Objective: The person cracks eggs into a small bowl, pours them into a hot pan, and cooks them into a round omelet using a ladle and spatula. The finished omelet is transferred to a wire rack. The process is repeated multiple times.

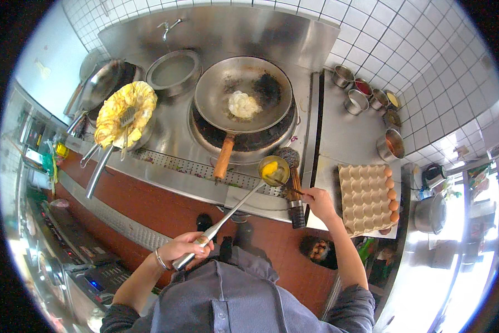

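My left hand (191,248) grips the metal handle of a ladle (241,205), whose bowl is at the stove's front edge. Inside the bowl lies raw egg (270,170) with bright yolk. My right hand (319,203) holds thin dark chopsticks (290,188), their tips dipping into the ladle's bowl. Beyond it a wok (216,98) with a wooden handle rests over the burner ring. A pale, partly cooked egg (243,105) lies near the wok's middle.
Left of the wok, several fried eggs (126,104) are heaped with a slotted turner (127,117) on them. A water-filled pot (173,70) stands behind. At right lie an egg tray (365,200) with several eggs along one side and metal condiment cups (356,102). A brush (296,187) lies beside the ladle.
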Demonstrator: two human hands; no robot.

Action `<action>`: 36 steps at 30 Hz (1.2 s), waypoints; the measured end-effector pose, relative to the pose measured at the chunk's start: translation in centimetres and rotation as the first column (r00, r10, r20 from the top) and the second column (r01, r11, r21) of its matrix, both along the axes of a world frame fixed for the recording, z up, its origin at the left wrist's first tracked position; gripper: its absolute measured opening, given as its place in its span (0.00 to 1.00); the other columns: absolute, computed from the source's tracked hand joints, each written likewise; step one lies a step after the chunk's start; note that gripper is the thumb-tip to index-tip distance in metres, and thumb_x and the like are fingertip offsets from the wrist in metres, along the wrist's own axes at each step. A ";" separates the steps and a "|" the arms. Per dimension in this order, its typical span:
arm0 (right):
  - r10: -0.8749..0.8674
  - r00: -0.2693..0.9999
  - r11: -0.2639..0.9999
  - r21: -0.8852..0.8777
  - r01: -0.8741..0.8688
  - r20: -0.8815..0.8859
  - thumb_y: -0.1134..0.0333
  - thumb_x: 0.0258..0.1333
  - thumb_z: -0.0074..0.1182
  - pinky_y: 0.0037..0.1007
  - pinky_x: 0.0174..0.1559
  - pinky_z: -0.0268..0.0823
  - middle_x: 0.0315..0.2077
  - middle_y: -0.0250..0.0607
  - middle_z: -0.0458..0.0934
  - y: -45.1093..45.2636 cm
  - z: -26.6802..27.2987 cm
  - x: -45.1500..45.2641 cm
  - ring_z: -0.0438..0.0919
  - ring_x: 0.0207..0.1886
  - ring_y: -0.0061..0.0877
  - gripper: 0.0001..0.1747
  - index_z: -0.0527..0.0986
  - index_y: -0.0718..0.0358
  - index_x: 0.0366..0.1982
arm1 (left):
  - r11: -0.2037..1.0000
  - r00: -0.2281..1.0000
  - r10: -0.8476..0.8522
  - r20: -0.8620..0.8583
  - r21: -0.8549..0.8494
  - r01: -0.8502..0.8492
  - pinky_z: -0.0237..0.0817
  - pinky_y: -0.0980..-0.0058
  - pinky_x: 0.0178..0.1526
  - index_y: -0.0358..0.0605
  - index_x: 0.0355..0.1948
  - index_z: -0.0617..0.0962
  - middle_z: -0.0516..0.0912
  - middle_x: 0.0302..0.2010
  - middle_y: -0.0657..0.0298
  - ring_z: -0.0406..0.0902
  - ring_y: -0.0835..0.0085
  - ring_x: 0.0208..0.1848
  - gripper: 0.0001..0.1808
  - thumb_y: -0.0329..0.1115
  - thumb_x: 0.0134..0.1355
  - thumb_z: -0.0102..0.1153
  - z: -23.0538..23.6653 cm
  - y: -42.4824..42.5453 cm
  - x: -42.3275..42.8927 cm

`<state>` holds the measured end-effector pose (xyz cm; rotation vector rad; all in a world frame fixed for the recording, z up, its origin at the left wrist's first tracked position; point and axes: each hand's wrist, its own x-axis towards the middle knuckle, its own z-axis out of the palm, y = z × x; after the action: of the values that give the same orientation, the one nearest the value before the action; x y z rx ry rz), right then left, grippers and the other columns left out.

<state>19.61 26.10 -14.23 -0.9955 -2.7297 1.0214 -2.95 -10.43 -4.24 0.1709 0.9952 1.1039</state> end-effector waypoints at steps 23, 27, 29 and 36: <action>-0.239 0.971 0.970 0.039 0.239 -0.007 0.70 0.53 0.51 0.35 0.35 0.69 0.28 0.46 0.79 1.0 2.9 5.0 0.77 0.31 0.36 0.11 0.78 0.62 0.38 | 0.998 0.995 0.061 0.082 -0.011 -0.060 0.59 0.83 0.18 0.35 0.42 0.70 0.69 0.22 0.68 0.66 0.82 0.18 0.14 0.31 0.57 0.53 -0.1 -0.4 0.2; -0.417 0.888 0.902 0.034 0.431 -0.194 0.72 0.54 0.49 0.28 0.27 0.68 0.21 0.41 0.77 2.5 -4.1 7.9 0.76 0.21 0.24 0.12 0.76 0.67 0.40 | 0.996 0.985 0.090 0.150 0.005 -0.092 0.60 0.83 0.18 0.35 0.42 0.70 0.69 0.23 0.68 0.67 0.82 0.21 0.13 0.30 0.57 0.52 -1.1 -1.2 -0.4; -0.528 0.847 0.845 0.057 0.531 -0.057 0.71 0.54 0.49 0.34 0.34 0.69 0.27 0.47 0.78 2.9 -7.1 8.8 0.78 0.29 0.31 0.17 0.72 0.68 0.46 | 0.996 0.984 0.025 0.175 0.079 -0.040 0.60 0.83 0.18 0.35 0.42 0.71 0.69 0.23 0.68 0.67 0.82 0.21 0.13 0.30 0.58 0.51 -1.5 -1.8 -1.1; -0.374 0.870 0.805 0.579 0.131 0.323 0.68 0.56 0.52 0.46 0.62 0.54 0.61 0.59 0.58 -0.4 -0.9 -1.7 0.58 0.63 0.51 0.31 0.60 0.65 0.61 | 0.997 0.995 0.072 0.072 0.017 -0.074 0.59 0.83 0.16 0.38 0.43 0.71 0.70 0.23 0.69 0.67 0.82 0.17 0.15 0.34 0.57 0.55 -1.7 -6.4 -3.2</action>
<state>17.95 25.67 -15.08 -1.5425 -2.7972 -0.0521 -6.14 -16.81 -5.91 0.1111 0.9330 1.1792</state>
